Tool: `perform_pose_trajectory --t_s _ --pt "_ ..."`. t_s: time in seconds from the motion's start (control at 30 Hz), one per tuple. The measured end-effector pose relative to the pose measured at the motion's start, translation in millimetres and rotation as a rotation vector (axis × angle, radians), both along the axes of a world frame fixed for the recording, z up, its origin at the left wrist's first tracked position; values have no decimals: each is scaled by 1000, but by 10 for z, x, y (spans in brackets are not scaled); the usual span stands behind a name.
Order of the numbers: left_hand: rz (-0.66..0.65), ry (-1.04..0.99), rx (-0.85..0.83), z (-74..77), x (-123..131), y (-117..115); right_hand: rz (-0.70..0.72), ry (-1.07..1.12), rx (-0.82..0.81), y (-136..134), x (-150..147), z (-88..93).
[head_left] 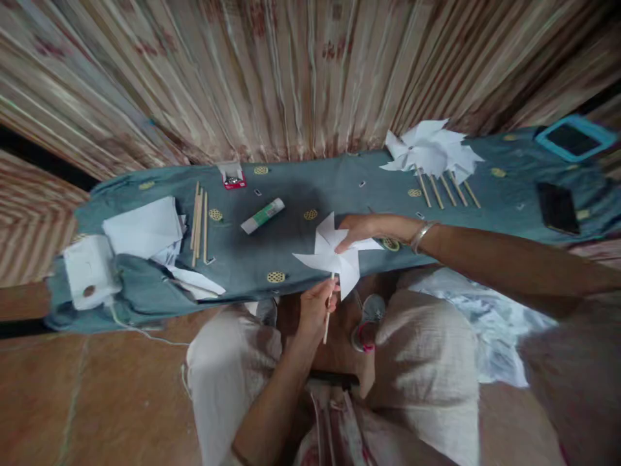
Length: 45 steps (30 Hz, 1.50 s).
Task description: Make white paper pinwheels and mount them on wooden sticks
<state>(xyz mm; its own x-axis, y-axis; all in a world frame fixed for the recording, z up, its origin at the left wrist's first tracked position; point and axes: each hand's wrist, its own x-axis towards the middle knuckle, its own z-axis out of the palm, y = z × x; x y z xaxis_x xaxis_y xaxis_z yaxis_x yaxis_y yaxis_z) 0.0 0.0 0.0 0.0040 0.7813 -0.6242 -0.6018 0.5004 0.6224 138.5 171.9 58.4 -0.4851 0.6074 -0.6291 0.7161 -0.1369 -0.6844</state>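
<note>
A white paper pinwheel point(330, 255) is held over the near edge of a narrow table under a blue-grey cloth point(301, 246). My left hand point(317, 304) is closed around its thin wooden stick point(328, 323), just below the paper. My right hand point(356, 231), with a metal bangle at the wrist, presses its fingers on the pinwheel's centre and right blade.
Finished white pinwheels on sticks point(434, 155) lie at the back right. A glue stick point(262, 215), loose wooden sticks point(198, 223), white paper sheets point(145, 230), a small red box point(233, 176), a dark phone point(557, 207) and a blue-framed tablet point(575, 138) also lie on the cloth. Striped curtain behind.
</note>
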Motion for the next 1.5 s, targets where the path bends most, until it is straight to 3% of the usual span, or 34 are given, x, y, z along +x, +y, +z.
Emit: perform_pose_trajectory --t_s 0.1,0.2,0.43,0.67,0.73,0.8,1.0,1.13,1.27,1.5 --pt "-13 -5 7 42 -11 6 -14 -12 -2 21 101 63" --pt "-18 -36 20 110 -24 24 -144 90 4 -3 202 129" --pt "-17 -114 66 349 -61 139 -726 448 43 -158 379 156" --pt "-15 -194 143 704 -153 407 -1165 832 357 -407 419 -20" --pt "-30 -209 171 782 -166 547 -1233 868 388 -512 365 -87" --pt "-43 -218 205 828 -160 705 -1186 850 371 -618 282 -131" --pt "-5 -184 237 787 -98 1051 -590 678 304 -815 -16 -118" --pt "14 -116 228 716 -82 1105 -378 560 326 -845 -146 -136" --pt "54 -50 230 662 -47 1150 -323 500 324 -848 -212 -197" --pt "47 21 261 563 -39 1152 -397 486 362 -805 -192 -212"
